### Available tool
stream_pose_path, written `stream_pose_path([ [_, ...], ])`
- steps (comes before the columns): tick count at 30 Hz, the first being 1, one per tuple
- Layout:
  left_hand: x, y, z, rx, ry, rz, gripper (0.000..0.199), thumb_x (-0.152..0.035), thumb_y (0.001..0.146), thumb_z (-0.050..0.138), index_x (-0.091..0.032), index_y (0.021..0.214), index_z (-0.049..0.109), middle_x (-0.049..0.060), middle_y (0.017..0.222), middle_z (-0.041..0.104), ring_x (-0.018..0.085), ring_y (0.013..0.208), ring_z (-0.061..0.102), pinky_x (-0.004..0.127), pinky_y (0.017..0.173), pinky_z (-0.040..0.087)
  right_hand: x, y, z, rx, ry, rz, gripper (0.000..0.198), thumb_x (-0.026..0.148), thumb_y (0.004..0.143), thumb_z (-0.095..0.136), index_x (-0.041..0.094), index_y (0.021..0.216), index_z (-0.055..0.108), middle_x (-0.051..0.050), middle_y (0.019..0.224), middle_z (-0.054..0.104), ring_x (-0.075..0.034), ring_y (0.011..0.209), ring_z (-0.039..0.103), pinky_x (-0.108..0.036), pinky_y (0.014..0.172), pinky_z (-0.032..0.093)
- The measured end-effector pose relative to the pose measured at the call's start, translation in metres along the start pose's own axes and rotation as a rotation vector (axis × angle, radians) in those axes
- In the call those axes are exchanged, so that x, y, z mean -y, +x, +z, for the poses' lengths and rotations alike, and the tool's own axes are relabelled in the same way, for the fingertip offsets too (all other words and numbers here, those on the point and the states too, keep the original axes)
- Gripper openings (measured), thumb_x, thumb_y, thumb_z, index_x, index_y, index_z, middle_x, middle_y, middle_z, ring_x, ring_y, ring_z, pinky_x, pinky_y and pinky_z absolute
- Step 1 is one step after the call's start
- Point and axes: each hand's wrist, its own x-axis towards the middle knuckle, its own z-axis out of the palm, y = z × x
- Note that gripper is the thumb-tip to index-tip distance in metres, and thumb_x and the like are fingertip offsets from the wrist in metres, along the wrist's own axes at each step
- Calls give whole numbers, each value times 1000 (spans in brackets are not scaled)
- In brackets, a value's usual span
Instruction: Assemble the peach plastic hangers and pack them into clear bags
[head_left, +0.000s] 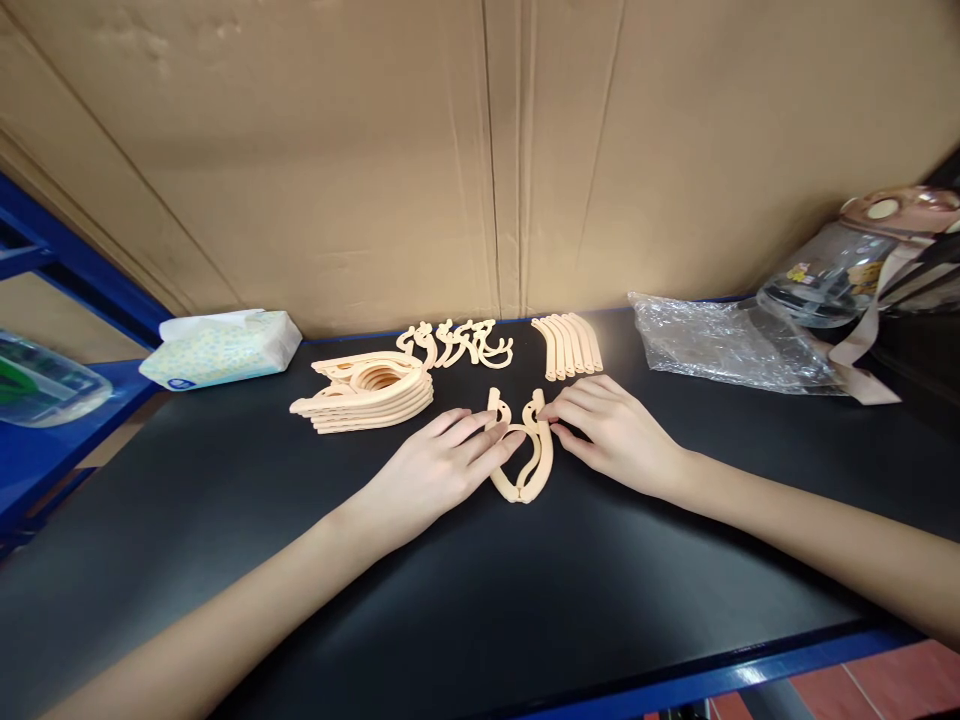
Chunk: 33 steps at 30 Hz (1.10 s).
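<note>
Both forearms, bare, reach in from the lower corners, the left forearm (247, 605) slanting up from the lower left and the right forearm (810, 525) from the lower right. The left hand (442, 462) lies back upward, its fingers slightly bent and pointing right. The right hand (619, 432) faces it, back upward, fingers curved and pointing left. The fingertips of the two stand near each other, apart.

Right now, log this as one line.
left hand: on folded hanger; right hand: at its right side; hanger stack: at left; curved bars: in a row
</note>
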Motion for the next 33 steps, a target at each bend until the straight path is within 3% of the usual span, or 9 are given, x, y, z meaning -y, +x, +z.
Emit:
stream_pose_path([
  [5,1,-1,6,-26,-323,-126,38,-10,94,43,-17,130,48,8,117,64,20,114,55,35,93,47,1,1,-2,1,31,15,17,19,95,45,16,93,62,-3,85,67,-17,84,58,-34,84,41],
  [9,0,0,6,1,-543,-241,36,-23,94,50,-21,130,46,6,122,58,19,118,50,35,98,45,5,2,-6,72,110,-7,20,23,96,43,16,101,60,-6,95,67,-19,92,58,-36,86,43],
  [12,-1,-1,8,2,-582,-293,47,-33,91,57,-22,134,42,8,135,50,22,128,43,38,105,40,7,1,-8,164,197,-84,29,31,95,46,15,117,53,-11,116,63,-22,103,56,-37,90,44],
  [16,-1,-4,12,28,-604,-341,66,-46,87,60,-23,141,31,10,146,40,26,135,36,44,109,36,8,-1,-7,237,294,-155,58,49,86,58,14,129,42,-15,139,47,-25,124,44,-42,102,39],
  [19,-1,-4,12,64,-606,-359,77,-53,83,62,-22,144,26,12,138,49,28,125,46,46,101,41,8,-1,-6,256,361,-151,65,49,81,63,16,131,37,-15,142,44,-25,127,42,-42,103,39],
  [24,-1,-1,9,38,-550,-347,79,-51,79,67,-19,142,31,13,127,56,27,110,53,44,92,43,7,-1,-8,259,445,-7,64,51,81,64,20,130,37,-13,132,52,-25,118,50,-44,96,44],
  [27,-2,-1,8,13,-528,-341,79,-52,76,70,-17,139,35,13,123,58,26,106,54,43,90,44,3,1,-9,200,483,127,49,51,86,55,21,124,43,-11,124,56,-23,112,53,-43,94,45],
  [30,-2,-1,6,-51,-469,-337,73,-52,77,69,-17,134,41,12,121,59,26,107,53,41,90,43,-3,2,-8,146,578,276,39,48,90,51,22,119,47,-5,100,61,-17,86,57,-34,77,48],
  [33,-1,-2,3,-141,-351,-359,64,-51,79,67,-15,128,46,12,122,59,26,109,53,39,92,41,-7,5,-8,179,772,407,33,49,87,55,19,102,55,3,72,54,-11,61,47,-26,57,39],
])
